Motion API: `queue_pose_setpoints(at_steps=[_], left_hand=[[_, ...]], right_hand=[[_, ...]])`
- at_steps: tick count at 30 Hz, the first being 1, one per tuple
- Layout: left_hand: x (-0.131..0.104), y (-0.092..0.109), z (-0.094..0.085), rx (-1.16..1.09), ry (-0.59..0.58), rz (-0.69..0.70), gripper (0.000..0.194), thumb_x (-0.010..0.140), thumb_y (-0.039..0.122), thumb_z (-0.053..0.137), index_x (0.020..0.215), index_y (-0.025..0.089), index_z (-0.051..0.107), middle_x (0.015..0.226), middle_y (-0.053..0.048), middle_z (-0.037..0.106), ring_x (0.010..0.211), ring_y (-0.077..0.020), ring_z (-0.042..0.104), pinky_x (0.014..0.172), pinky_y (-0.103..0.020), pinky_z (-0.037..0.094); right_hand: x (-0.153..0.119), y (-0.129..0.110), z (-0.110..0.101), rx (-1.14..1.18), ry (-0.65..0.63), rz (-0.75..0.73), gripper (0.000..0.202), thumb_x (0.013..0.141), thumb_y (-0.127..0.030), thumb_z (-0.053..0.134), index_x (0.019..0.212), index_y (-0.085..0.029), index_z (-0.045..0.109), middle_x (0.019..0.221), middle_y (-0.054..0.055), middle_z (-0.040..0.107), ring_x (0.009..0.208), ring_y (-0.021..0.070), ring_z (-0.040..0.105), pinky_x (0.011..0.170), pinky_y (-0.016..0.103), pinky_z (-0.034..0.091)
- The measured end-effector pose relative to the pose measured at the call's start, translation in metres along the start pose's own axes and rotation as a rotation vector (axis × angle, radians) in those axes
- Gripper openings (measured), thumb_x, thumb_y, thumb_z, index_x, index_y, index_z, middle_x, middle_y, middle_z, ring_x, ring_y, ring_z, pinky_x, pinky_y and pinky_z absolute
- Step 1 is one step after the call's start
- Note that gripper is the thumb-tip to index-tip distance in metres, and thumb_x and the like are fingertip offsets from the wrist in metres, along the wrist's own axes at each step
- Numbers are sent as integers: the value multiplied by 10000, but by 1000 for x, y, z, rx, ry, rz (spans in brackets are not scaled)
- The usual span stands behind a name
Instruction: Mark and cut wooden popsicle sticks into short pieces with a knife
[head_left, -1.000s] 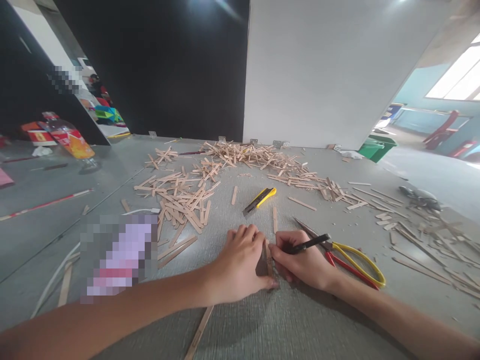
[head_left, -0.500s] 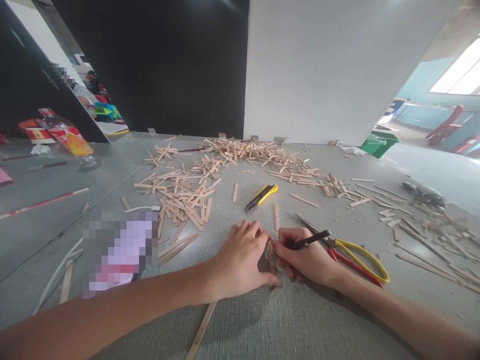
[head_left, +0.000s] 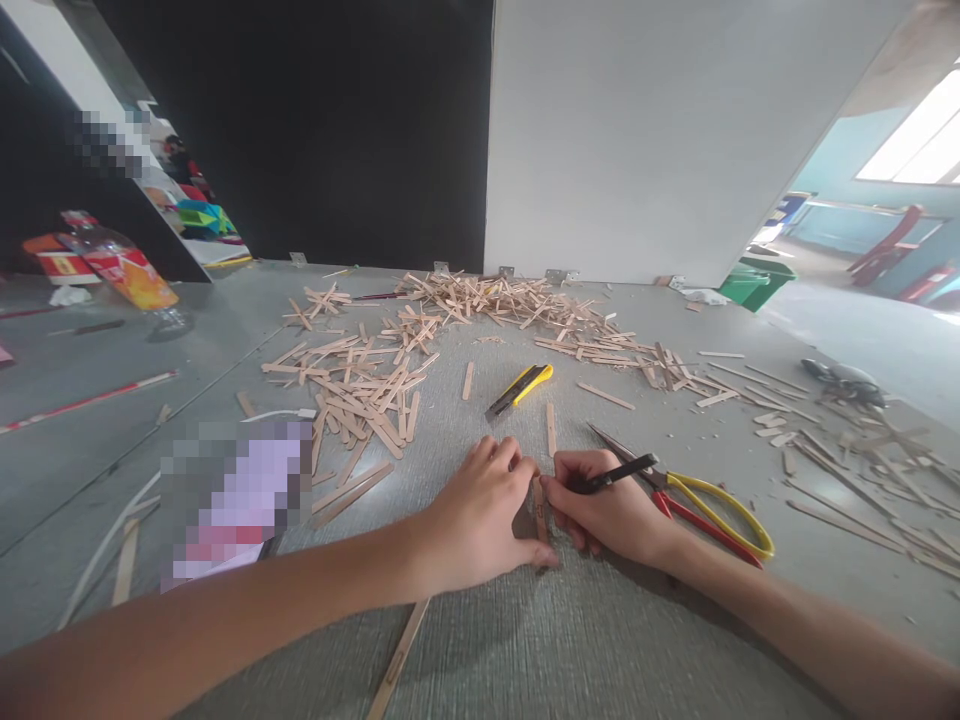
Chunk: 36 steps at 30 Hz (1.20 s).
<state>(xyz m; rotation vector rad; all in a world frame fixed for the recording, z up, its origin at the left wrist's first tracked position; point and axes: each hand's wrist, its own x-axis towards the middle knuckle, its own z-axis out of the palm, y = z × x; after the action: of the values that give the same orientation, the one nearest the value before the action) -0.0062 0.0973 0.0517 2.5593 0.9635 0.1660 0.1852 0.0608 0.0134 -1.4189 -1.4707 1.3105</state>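
Note:
My left hand (head_left: pixel 480 515) steadies a short wooden stick (head_left: pixel 540 512) on the grey table, fingertips at its far end and thumb at its near end. Dark marks show on the stick's face. In my right hand (head_left: pixel 611 505) is a black pen (head_left: pixel 619 473), slanting up to the right; its tip is hidden by the fingers beside the stick. Pliers (head_left: pixel 686 490) with one yellow and one red handle lie just right of that hand. Beyond both hands rests a yellow cutter knife (head_left: pixel 520 391).
Loose wooden sticks (head_left: pixel 367 400) are heaped at the left and along the back panels. Sticks and scraps (head_left: pixel 847 470) lie at the right. A pixelated purple object (head_left: pixel 247 500) lies left, near a cable. A tilted bottle (head_left: pixel 127 270) is at the far left.
The whole view has shifted slightly. Both hands stay around the same stick, and the pen leans a little differently in my right hand.

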Motion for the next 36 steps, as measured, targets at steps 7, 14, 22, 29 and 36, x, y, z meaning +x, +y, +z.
queue_pose_setpoints(at_steps=[7, 14, 22, 29, 36], left_hand=[[0, -1, 1, 0, 0, 1, 645, 681, 597, 891, 1090, 153, 664, 1156, -117, 571, 1128, -367, 514, 984, -531, 480], [0, -1, 1, -4, 0, 0, 650, 689, 593, 886, 1102, 143, 667, 1151, -118, 569, 1126, -365, 515, 983, -532, 483], [0, -1, 1, -2, 7, 3, 673, 672, 596, 899, 1117, 144, 671, 1148, -115, 574, 1119, -360, 519, 977, -528, 488], [0, -1, 0, -6, 14, 13, 630, 686, 609, 881, 1068, 156, 668, 1156, -126, 581, 1119, -378, 522, 949, -534, 495], [-1, -3, 2, -6, 21, 16, 667, 686, 610, 883, 1123, 157, 663, 1159, -124, 580, 1131, -377, 521, 957, -523, 487]], right_hand=[[-1, 1, -1, -17, -4, -10, 308, 904, -284, 630, 638, -229, 484, 427, -66, 570, 307, 81, 495, 290, 154, 355], [0, -3, 0, 9, 11, -1, 294, 867, -252, 662, 630, -221, 491, 434, -69, 567, 309, 81, 509, 282, 147, 359], [-2, -2, -1, -2, -12, -14, 309, 892, -293, 639, 630, -224, 489, 424, -64, 563, 301, 73, 479, 285, 147, 342], [-1, -3, -1, -11, -2, -14, 305, 894, -279, 630, 632, -226, 482, 418, -65, 558, 295, 66, 458, 289, 147, 330], [0, -1, -1, -24, -10, -38, 305, 898, -278, 602, 627, -233, 469, 407, -76, 540, 291, 75, 453, 284, 154, 332]])
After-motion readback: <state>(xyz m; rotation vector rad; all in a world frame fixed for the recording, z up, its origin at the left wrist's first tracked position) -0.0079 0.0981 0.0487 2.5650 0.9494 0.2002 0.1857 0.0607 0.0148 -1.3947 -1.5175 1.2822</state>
